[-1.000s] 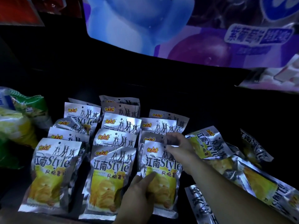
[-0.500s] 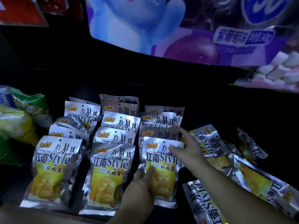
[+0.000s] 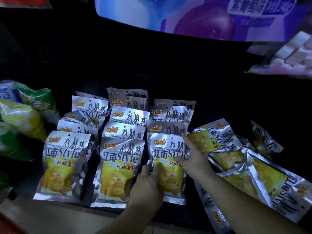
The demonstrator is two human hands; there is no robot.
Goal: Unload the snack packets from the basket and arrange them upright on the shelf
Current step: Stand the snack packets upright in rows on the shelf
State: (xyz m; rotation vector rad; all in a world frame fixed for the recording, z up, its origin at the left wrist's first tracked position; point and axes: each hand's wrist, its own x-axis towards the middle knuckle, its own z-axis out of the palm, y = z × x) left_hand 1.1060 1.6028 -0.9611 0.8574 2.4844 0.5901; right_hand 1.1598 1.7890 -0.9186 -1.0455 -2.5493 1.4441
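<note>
Silver snack packets with yellow chips printed on them stand upright in three rows on a dark shelf [image 3: 219,92]. The front packet of the right row [image 3: 166,159] is held at its lower left edge by my left hand [image 3: 148,184], thumb across its front. My right hand [image 3: 192,159] lies with spread fingers against that packet's right side and upper edge. The front packets of the left row [image 3: 62,162] and the middle row [image 3: 118,168] stand untouched. Several more packets [image 3: 239,166] lie flat in a loose pile to the right. No basket is in view.
Green and yellow snack bags [image 3: 22,114] crowd the shelf's left end. A large purple and blue bag [image 3: 202,16] and a bag showing white cubes [image 3: 290,53] hang overhead. A pale shelf lip [image 3: 59,217] runs along the front. The shelf's back is dark.
My right hand slid down from the packets behind onto the front packet's right side. My left hand kept its hold low on that packet, which now stands a little straighter.
</note>
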